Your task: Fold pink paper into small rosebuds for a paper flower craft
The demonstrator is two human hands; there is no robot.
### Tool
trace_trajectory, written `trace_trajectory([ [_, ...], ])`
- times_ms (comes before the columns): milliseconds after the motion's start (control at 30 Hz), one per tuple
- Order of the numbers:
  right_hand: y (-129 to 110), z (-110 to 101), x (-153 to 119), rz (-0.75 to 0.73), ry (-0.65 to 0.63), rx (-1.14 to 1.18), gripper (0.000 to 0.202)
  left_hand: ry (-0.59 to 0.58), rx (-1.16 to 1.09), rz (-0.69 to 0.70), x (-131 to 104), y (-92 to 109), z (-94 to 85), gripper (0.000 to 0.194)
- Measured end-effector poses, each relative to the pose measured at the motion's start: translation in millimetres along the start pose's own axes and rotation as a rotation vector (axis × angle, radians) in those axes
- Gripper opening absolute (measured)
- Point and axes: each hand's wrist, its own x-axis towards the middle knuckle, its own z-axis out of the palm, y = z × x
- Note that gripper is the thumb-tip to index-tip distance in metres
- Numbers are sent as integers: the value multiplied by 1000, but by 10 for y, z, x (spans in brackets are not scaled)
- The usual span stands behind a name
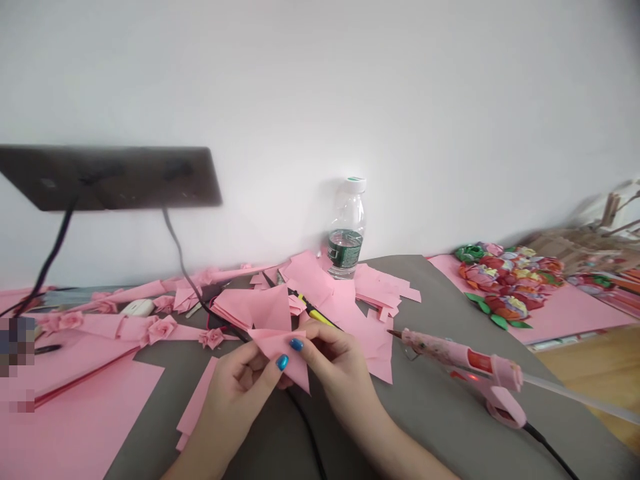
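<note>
A folded piece of pink paper [280,348] with pointed corners is pinched between both of my hands. My left hand [247,383] grips its left side, the blue-nailed thumb pressed on the front. On the other side, my right hand [333,357] holds the upper right edge between thumb and fingers. Some fingertips are hidden behind the paper. Just beyond lies a stack of pink paper pieces [253,305]. A tool with a yellow and black handle [315,311] rests among the sheets. To the right, a pink glue gun [460,360] lies with a red light showing.
A plastic bottle [347,233] stands against the wall. Pink paper roses [161,329] and strips lie at the left, near large pink sheets [125,407]. Colourful paper flowers [510,280] sit at the right. Cables run from a wall socket panel [110,179]; a black cord [305,420] crosses the grey table.
</note>
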Motion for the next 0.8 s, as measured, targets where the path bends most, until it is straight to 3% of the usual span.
trace_trajectory([
  [667,-32,-20,22,138,-157,60,36,59,-34,-25,-29,78,21,44],
  [800,-34,-36,28,105,-146,-48,39,136,46,2,-37,90,7,41],
])
